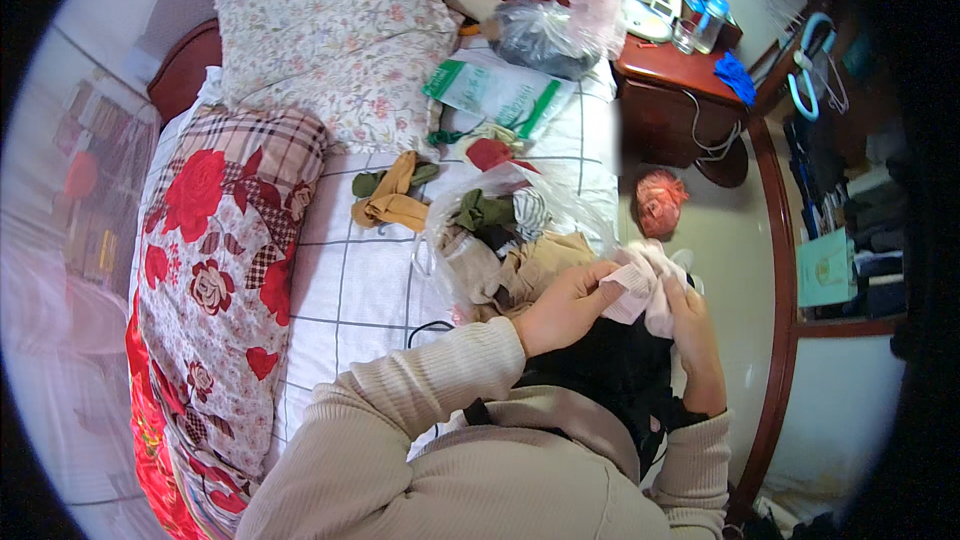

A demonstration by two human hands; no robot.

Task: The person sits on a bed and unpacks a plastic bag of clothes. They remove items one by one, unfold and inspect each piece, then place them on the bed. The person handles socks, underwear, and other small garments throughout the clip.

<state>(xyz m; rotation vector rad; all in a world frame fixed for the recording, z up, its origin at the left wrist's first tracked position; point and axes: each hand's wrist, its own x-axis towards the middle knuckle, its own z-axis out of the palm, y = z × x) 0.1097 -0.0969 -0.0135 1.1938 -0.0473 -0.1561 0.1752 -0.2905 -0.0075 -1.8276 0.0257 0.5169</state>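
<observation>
Both hands grip pale pink ribbed socks [628,292] above my lap, just off the bed's edge. My left hand [574,304] pinches the ribbed cuff between thumb and fingers. On the other side, my right hand [694,326] holds the bunched part of the fabric. Close by my left hand, a clear plastic bag [442,240] lies spread on the bed, holding several socks: a dark green one [484,210], a striped one [531,211] and beige ones [551,259]. Tan socks [397,199] lie left of the bag, and a dark red one [489,154] beyond it.
A folded floral quilt [225,240] and a floral pillow [330,37] lie on the checked sheet [330,315]. A green-and-white package [499,94] and a stuffed plastic bag [544,37] are farther back. At right stand a bedside cabinet [667,75], a red bag [660,202] on the floor and open shelving [862,240].
</observation>
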